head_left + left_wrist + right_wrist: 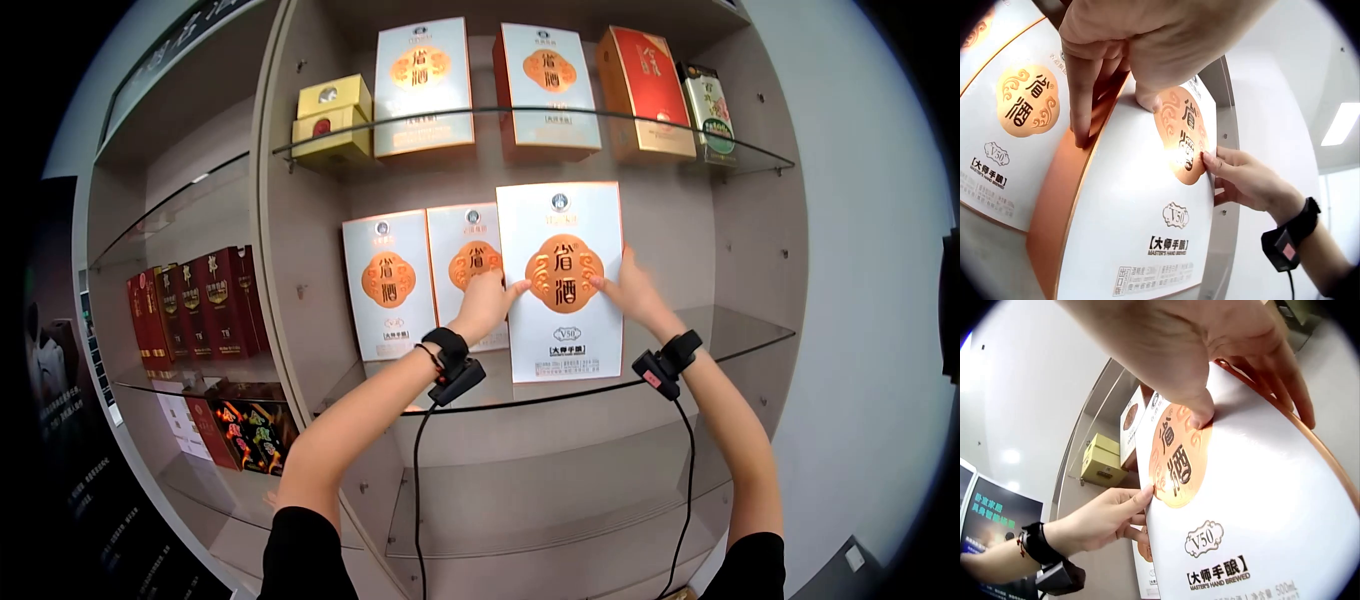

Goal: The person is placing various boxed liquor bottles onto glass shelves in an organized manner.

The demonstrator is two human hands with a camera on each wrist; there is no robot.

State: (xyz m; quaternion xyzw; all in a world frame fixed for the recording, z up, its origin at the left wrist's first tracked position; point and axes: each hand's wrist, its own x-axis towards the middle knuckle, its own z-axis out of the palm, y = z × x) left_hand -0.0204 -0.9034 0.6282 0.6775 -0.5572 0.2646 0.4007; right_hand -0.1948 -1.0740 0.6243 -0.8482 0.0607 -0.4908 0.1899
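Note:
Between both hands a white liquor box (565,215) with orange edges and a copper emblem stands upright, its lower edge close over the front of the middle glass shelf (715,340). My left hand (483,305) grips its left edge; in the left wrist view the thumb presses the front face and the fingers (1082,103) lie along the orange side. On the opposite edge, my right hand (635,295) holds it, with the thumb (1200,412) on the emblem and fingers round the side. Two matching boxes stand to the left, one at the end (388,335) and one partly behind my left hand (455,222).
On the upper glass shelf (480,110) stand two more white boxes, a yellow box (335,130), a red box (650,90) and a narrow green-and-white box (708,110). Dark red boxes (215,300) fill shelves in the left bay. Cables (418,490) hang from the wrist cameras.

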